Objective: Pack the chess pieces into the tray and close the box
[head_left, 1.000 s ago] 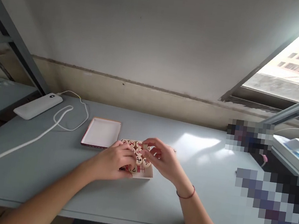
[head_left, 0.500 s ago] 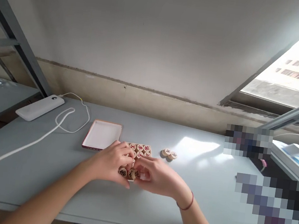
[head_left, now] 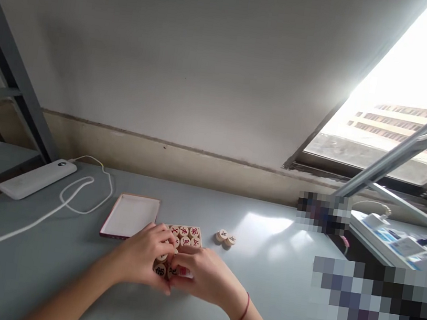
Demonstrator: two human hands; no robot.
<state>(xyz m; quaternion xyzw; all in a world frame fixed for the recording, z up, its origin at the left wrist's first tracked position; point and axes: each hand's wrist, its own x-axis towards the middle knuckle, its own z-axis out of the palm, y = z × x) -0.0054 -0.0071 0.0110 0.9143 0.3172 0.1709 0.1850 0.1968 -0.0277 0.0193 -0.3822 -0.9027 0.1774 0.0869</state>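
A small white box (head_left: 197, 232) filled with round wooden chess pieces (head_left: 186, 236) marked in red and black lies on the grey table (head_left: 261, 272). My left hand (head_left: 142, 258) rests on the box's left side, fingers curled over pieces at the near edge. Pressed against it from the right is my right hand (head_left: 207, 278), its fingertips on the near pieces. Whether either hand pinches a piece is hidden by the fingers. Two loose pieces (head_left: 225, 237) lie on the table just right of the box.
The box's lid (head_left: 130, 215), white inside with a red rim, lies open-side up left of the box. A white power bank (head_left: 36, 178) with a looped white cable (head_left: 73, 198) sits at the far left. A window and a cluttered shelf are at the right.
My right hand came down from the box's far side to its near edge, uncovering two loose pieces on the table. The camera has tilted up, so everything sits lower in view.
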